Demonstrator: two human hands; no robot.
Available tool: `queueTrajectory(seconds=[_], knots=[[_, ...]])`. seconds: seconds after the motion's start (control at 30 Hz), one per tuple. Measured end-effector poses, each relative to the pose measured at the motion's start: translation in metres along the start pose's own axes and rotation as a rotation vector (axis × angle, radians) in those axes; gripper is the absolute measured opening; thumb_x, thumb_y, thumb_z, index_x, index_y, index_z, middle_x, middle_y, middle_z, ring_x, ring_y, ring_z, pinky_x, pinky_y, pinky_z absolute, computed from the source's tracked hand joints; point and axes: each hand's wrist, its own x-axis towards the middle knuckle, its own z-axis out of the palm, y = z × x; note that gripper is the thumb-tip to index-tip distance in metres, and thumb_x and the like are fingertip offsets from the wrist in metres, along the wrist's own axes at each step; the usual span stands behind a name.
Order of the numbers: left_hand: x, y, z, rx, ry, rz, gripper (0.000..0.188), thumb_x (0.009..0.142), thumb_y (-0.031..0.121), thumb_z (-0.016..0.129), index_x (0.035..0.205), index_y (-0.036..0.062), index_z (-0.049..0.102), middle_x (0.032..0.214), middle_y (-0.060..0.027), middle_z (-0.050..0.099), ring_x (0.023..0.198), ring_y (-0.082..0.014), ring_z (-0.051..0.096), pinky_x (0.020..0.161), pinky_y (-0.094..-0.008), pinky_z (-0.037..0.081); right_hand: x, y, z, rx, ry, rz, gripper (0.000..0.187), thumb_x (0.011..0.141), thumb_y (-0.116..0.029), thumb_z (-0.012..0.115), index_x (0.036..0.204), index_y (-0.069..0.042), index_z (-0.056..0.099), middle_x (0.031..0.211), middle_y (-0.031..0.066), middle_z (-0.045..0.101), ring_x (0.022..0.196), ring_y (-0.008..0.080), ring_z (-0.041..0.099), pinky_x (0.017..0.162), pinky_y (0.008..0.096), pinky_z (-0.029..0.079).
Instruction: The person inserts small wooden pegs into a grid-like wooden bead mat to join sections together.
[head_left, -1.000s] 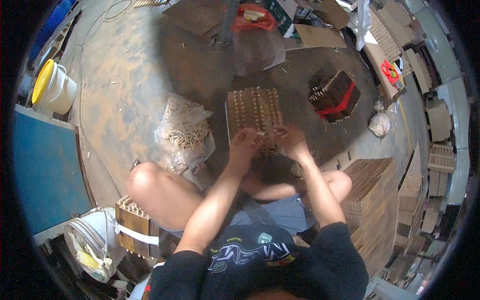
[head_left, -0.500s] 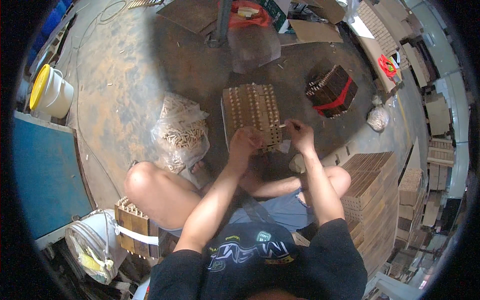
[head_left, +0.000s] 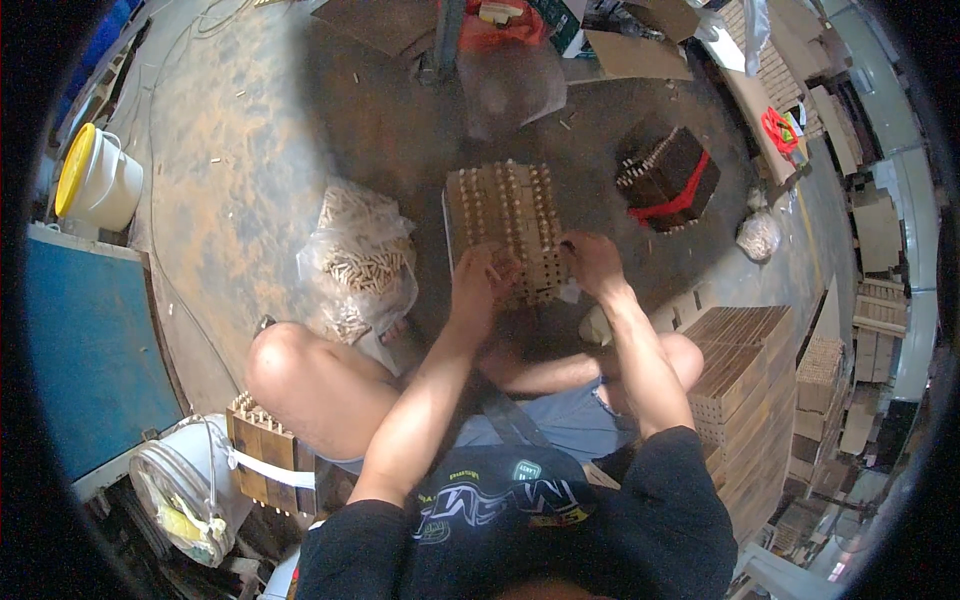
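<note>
A bundle of drilled wooden boards (head_left: 497, 215) stands on the floor in front of me, with rows of pale wooden dowels (head_left: 515, 200) sticking up from its top. Open holes show at its near right part. My left hand (head_left: 480, 282) rests over the near left corner with curled fingers; what they hold is hidden. At the right edge, my right hand (head_left: 597, 262) pinches at the end of a dowel row, its fingertips too dark to show what is between them. A clear plastic bag of loose dowels (head_left: 365, 265) lies to the left.
A second dowelled bundle with a red band (head_left: 675, 185) sits at far right. Stacked drilled boards (head_left: 745, 370) stand beside my right knee. Another strapped bundle (head_left: 265, 460) is by my left knee. A white bucket with yellow lid (head_left: 100, 180) stands far left.
My right hand has moved slightly left and up to the bundle's right edge; the pale dowel at its fingertips no longer shows. My left hand has shifted a little left, uncovering more holes.
</note>
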Motion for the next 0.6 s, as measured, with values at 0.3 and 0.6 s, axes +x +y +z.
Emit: queueTrajectory(seconds=[0.3,0.6], knots=[[0.001,0.005,0.005,-0.089,-0.067,-0.040,0.029,0.099,0.020,0.048,0.121,0.0005,0.049,0.112,-0.0157,0.057,0.103,-0.0316,0.061,0.091,-0.0462,0.054,0.007,0.003,0.011,-0.126,0.059,-0.085,0.031,0.075,-0.033,0.072,0.095,-0.010,0.069,0.083,0.0158,0.068,0.076,0.0346,0.067,0.067,0.0461,0.054],[-0.011,0.007,-0.015,0.659,-0.113,0.098,0.029,0.090,0.008,0.055,0.118,0.0008,0.050,0.113,-0.0152,0.061,0.101,-0.0230,0.063,0.088,-0.0322,0.051,-0.003,-0.051,-0.033,-0.131,-0.228,0.181,0.028,0.086,-0.020,0.063,0.112,-0.009,0.067,0.101,0.0169,0.069,0.090,0.0359,0.067,0.080,0.0429,0.053]])
